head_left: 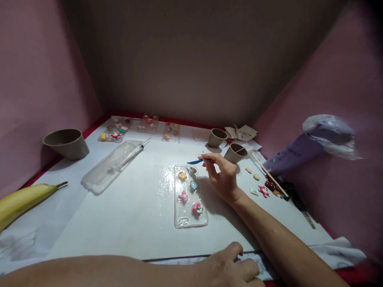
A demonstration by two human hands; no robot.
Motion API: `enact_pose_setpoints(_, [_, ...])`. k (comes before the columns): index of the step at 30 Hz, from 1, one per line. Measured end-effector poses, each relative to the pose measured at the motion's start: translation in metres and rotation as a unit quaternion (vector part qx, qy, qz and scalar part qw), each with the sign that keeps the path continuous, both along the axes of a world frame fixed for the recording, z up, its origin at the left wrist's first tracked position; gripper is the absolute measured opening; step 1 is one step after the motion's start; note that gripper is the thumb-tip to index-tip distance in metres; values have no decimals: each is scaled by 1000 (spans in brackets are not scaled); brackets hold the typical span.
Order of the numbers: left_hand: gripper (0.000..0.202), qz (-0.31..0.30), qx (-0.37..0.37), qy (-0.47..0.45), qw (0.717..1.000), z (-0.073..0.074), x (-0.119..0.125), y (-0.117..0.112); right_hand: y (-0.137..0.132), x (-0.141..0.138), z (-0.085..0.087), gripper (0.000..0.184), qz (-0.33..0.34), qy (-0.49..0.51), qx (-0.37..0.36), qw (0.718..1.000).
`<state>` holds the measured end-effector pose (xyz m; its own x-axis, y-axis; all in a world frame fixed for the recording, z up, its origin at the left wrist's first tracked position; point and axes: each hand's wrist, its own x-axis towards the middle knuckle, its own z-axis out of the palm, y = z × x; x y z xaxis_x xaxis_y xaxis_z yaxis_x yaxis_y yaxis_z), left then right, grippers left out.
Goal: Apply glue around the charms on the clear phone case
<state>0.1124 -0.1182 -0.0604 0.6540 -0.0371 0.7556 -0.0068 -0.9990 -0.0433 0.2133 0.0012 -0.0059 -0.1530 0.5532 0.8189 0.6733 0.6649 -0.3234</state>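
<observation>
My right hand (221,175) is closed in a pinch on a blue plastic modelling knife (195,162), whose thin curved blade points left. It is just above the top right edge of a clear phone case (179,217). Stuck on the case are a yellow charm (182,175), a blue cube charm (194,185), a pink bunny charm (184,196) and a pink round charm (197,209). A greyish piece (192,170) lies near its top corner. My left hand (231,265) rests at the front edge, fingers loosely bent and apart, with nothing visible in it.
A syringe (124,159) lies on another clear case (97,185) at left. Cups (216,139) stand behind my right hand, and another cup (67,144) at far left. A banana (26,199), a purple bag (299,149), a wooden stick (271,176) and loose charms (263,191) flank the sheet.
</observation>
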Motion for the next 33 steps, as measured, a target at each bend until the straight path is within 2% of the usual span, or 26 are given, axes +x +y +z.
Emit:
enact_pose_setpoints(6, [36, -2, 1, 22, 1000, 0, -2, 0, 0, 0, 0, 16, 18, -9, 13, 1000])
enact_pose_setpoints(19, [38, -2, -5, 8, 1000, 1, -1, -1, 0, -2, 0, 17, 6, -15, 29, 999])
enact_pose_setpoints(27, [36, 4, -7, 7, 1000, 1, 0, -1, 1, -9, 6, 18, 30, -74, 58, 995])
enact_pose_setpoints(33, [32, -1, -9, 21, 1000, 1, -1, -1, 1, -11, 5, 17, 36, -98, 39, 994])
